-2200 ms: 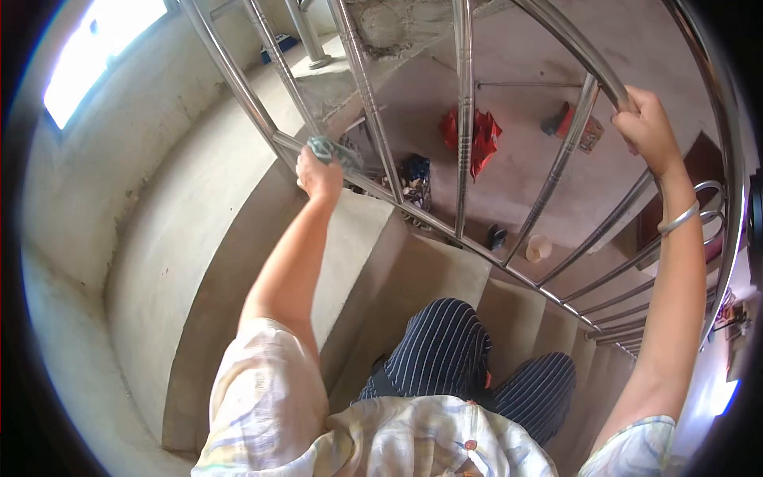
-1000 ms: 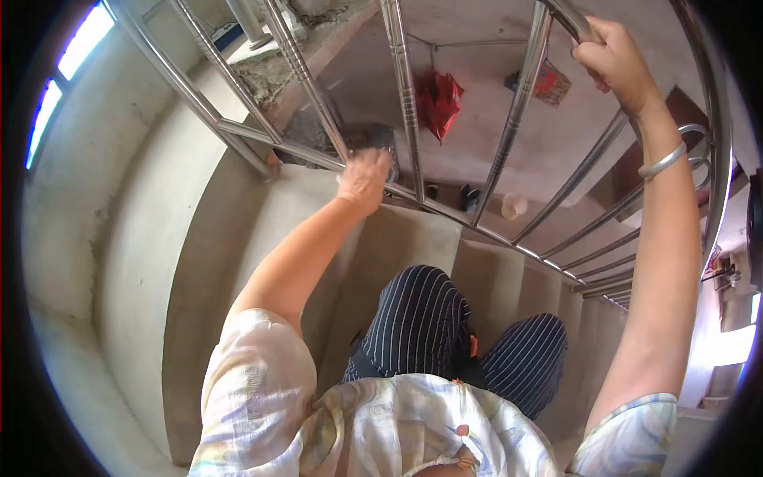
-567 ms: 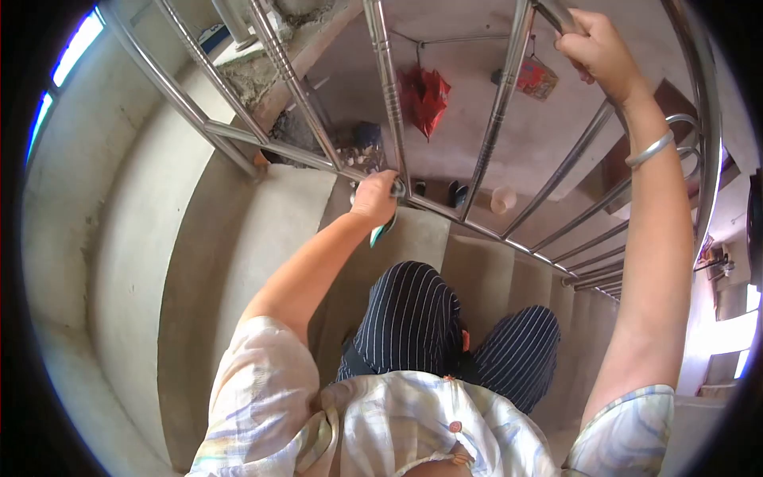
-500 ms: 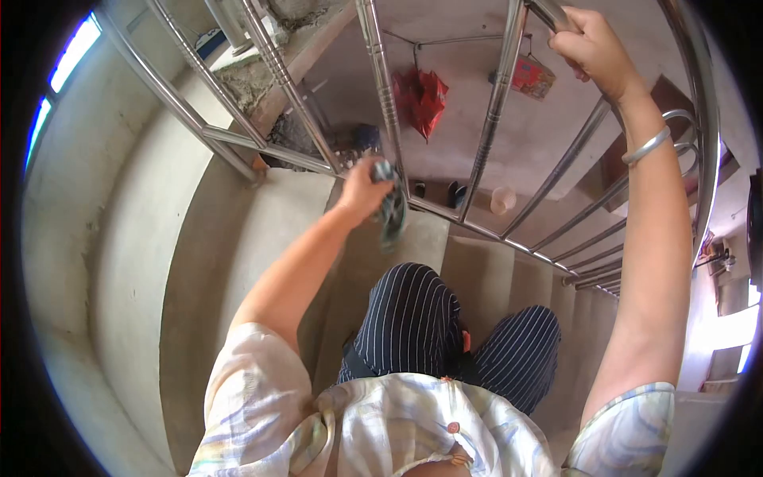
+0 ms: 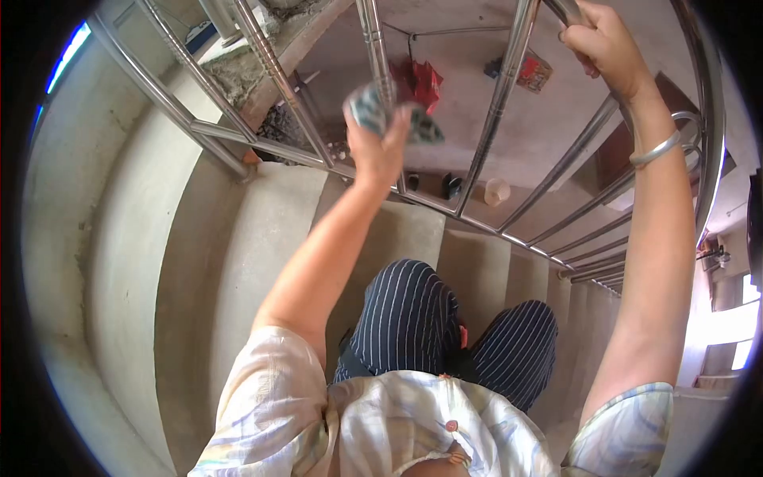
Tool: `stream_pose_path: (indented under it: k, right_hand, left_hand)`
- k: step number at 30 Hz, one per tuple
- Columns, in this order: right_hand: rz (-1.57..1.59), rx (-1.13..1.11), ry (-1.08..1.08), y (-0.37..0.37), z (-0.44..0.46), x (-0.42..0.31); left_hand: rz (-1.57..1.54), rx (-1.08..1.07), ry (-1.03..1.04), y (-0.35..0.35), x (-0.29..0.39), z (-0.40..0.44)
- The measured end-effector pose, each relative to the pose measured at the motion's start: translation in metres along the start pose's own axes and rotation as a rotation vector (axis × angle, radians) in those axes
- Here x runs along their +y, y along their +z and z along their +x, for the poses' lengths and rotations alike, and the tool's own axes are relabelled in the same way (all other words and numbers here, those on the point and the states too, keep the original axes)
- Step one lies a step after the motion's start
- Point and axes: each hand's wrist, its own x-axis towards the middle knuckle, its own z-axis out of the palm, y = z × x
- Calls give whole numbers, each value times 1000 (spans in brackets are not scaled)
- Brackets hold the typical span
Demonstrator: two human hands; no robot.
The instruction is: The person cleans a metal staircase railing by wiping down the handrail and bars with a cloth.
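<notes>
My left hand [image 5: 375, 151] is wrapped round a metal baluster [image 5: 372, 40] of the stair railing, with a patterned dark green and white cloth [image 5: 426, 127] between palm and bar. One end of the cloth sticks out to the right, a little blurred. Higher up at the right, my right hand [image 5: 606, 46] grips the railing's metal handrail [image 5: 563, 9], its fingers curled around the bar. A silver bangle [image 5: 656, 149] circles the right wrist.
Concrete steps [image 5: 262, 215] run down toward the right, beside a bottom rail [image 5: 445, 208]. Beyond the balusters, a red bag [image 5: 421, 86] hangs near the wall, and a pale bucket [image 5: 497, 191] and dark shoes [image 5: 452, 186] stand below. A plastered wall [image 5: 60, 262] borders the left.
My left hand has moved up along the baluster with the cloth, from near its foot to partway up. The right hand stays on the handrail; the view has shifted slightly.
</notes>
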Motion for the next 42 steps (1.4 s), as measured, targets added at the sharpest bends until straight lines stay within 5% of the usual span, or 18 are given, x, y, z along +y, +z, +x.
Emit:
stream_pose_path:
  k: [5, 8, 9, 11, 16, 20, 25, 26, 29, 35, 39, 40, 42]
  right_hand:
    - [-7, 11, 4, 1, 0, -1]
    - [-19, 4, 0, 0, 4, 1]
    - [-20, 0, 3, -1, 4, 2]
    - [-31, 2, -1, -3, 4, 1]
    - [-54, 3, -20, 1, 1, -1]
    - [-27, 7, -62, 1, 4, 1]
    - [-42, 24, -115, -3, 1, 10]
    - [-9, 35, -75, 0, -1, 6]
    - [50, -4, -31, 2, 0, 7]
    - [10, 7, -32, 1, -1, -2]
    - [-97, 69, -125, -3, 2, 4]
    - [-209, 101, -213, -2, 4, 14]
    - [-378, 164, -235, 0, 0, 19]
  left_hand:
    - [779, -180, -261, -41, -76, -78]
    - [558, -226, -753, -46, -70, -93]
    - [557, -232, -747, -39, -51, -90]
    - [-141, -349, -965, -18, 10, -79]
    - [-269, -414, -26, 44, 89, 6]
    - [-82, -325, 238, 97, 99, 18]
    - [-48, -209, 11, 86, 8, -57]
    - [-40, -235, -161, 78, -17, -79]
    - [297, -312, -479, 56, -74, -124]
    - [759, -526, -704, 31, -90, -138]
    - [721, -908, -771, 16, -67, -143]
    - [715, -916, -774, 18, -68, -149]
    - [143, -697, -1042, 22, -41, -151]
